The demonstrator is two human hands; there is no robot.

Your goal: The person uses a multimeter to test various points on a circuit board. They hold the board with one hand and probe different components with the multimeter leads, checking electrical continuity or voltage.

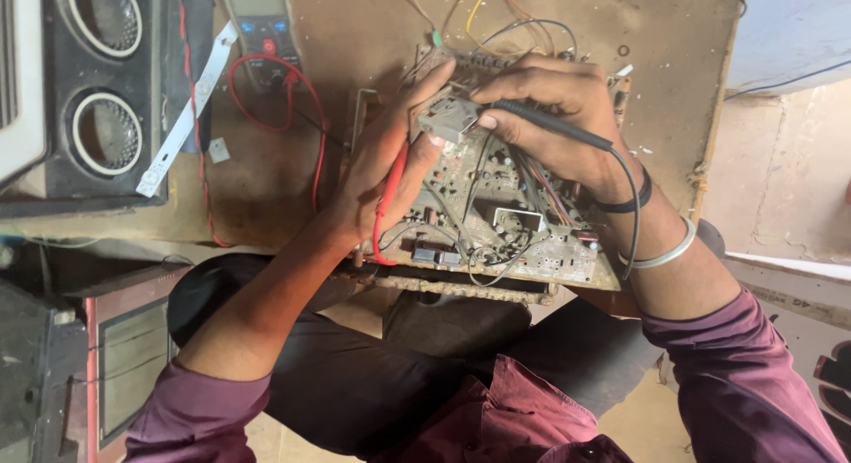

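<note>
- A dusty circuit board, crowded with small parts and thin wires, lies at the near edge of a worn brown tabletop, just above the person's lap.
- A small grey boxy component stands up from the upper part of the board, between the two hands.
- The left hand rests over the board's left side, fingers curled closed around a red probe; the probe runs along the palm and its tip is hidden near the grey component, where the fingertips touch.
- The right hand arches over the top of the board, pinching a black probe between thumb and fingers like a pen, its tip set against the grey component.
- A black lead runs from the black probe back over the right wrist, which wears a black band and a silver bangle.
- A red lead loops across the tabletop from the left hand up to a handheld meter lying at the top edge of the view.
- A white strip lies slanted beside the meter, partly against a black speaker box with two round openings at the far left.
- Loose coloured wires trail from the board's far side.
- Both arms are in maroon sleeves, above dark trousers.
</note>
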